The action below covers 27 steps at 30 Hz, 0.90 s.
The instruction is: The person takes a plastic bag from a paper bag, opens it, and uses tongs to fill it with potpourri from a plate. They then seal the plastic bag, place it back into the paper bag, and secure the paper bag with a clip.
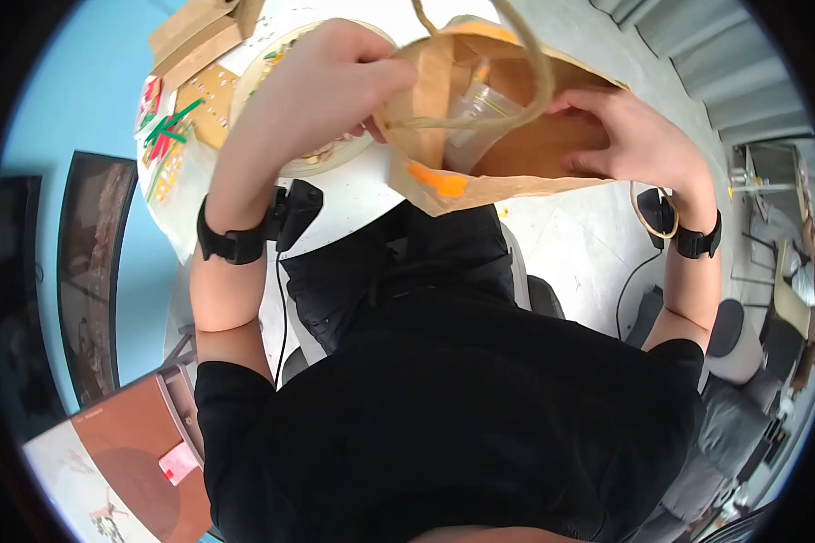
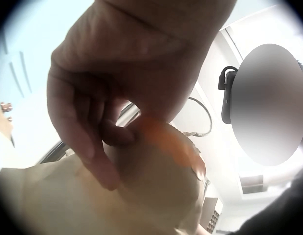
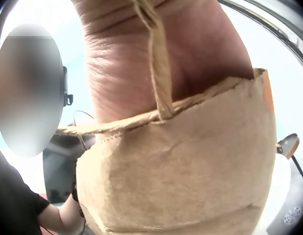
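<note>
A brown paper bag [image 1: 552,184] with twisted cord handles [image 1: 541,54] stands wide at the mouth, an orange patch [image 1: 439,181] on its rim. On its left side, my left hand [image 1: 312,95] pinches the bag's edge between thumb and fingers; the left wrist view shows the fingers [image 2: 110,174] over the paper beside the orange patch. My right hand [image 1: 638,136] reaches over the opposite rim into the mouth, thumb and fingers spread apart. One handle crosses the wrist of that hand [image 3: 122,78] in the right wrist view. Inside the bag lies a clear zip bag [image 1: 487,113].
Behind my left hand, a round plate [image 1: 244,100] with small bits rests on the white table [image 1: 362,204]. Green and red strips [image 1: 167,134] lie at the table's left edge, near a cardboard box [image 1: 199,38]. Black-clad legs [image 1: 453,244] are below the bag.
</note>
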Motion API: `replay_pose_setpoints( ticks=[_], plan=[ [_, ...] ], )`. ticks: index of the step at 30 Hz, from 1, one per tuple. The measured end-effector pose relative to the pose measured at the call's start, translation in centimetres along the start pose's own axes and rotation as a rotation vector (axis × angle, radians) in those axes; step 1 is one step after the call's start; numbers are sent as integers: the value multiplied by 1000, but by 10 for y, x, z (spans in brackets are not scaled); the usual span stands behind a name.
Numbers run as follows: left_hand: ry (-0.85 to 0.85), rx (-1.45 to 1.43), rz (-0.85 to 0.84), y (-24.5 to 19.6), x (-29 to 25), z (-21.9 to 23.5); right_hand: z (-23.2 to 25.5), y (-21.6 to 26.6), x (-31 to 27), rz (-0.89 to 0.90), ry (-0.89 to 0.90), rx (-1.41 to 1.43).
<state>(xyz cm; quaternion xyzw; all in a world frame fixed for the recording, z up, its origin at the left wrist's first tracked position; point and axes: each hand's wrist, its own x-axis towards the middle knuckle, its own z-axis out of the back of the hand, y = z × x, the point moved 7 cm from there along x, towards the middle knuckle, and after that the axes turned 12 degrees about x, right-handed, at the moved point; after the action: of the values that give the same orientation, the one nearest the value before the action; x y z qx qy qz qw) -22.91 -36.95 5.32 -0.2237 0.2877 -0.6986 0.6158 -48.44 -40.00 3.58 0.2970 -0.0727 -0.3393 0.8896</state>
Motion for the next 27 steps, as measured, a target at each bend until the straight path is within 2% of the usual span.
replay_pose_setpoints(
  ticks=[1,3,5,7,10,12,13,15,16,17,18,19,20,22,23,27],
  plan=[
    [-9,-12,0,-1,3,-1,2,4,-4,34,-15,44],
    [-16,-50,-24,1,11,-3,8,-1,-18,32,-178,221],
    [16,-198,-31,5,21,-8,11,4,-33,293,-289,378],
    [55,-273,-82,13,31,-8,1,20,-39,350,-281,133],
    [17,-335,-92,20,38,-11,-19,36,-38,309,-190,-20],
    [326,-599,-149,30,50,-18,-16,37,-34,296,-214,-14],
    [478,-728,-178,32,49,-19,-5,39,-34,355,-280,10],
    [172,-592,-180,30,27,-7,33,34,-34,37,-252,219],
    [18,-520,-182,31,12,0,43,30,-38,-33,-341,376],
    [-90,-403,-299,36,-2,4,53,26,-45,-88,-444,538],
    [-137,-463,-313,46,-17,4,61,21,-52,-54,-653,760],
    [-179,-523,-328,55,-34,3,67,20,-50,-10,-648,957],
    [-220,-632,-284,74,-48,-2,78,14,-51,41,-751,879],
    [-311,-805,-198,108,-72,-13,84,29,-31,176,-727,959],
    [-358,-870,-153,120,-81,-17,80,35,-18,150,-718,1054],
    [-558,-726,-193,151,-110,-23,53,77,42,21,-669,1425]
  ],
)
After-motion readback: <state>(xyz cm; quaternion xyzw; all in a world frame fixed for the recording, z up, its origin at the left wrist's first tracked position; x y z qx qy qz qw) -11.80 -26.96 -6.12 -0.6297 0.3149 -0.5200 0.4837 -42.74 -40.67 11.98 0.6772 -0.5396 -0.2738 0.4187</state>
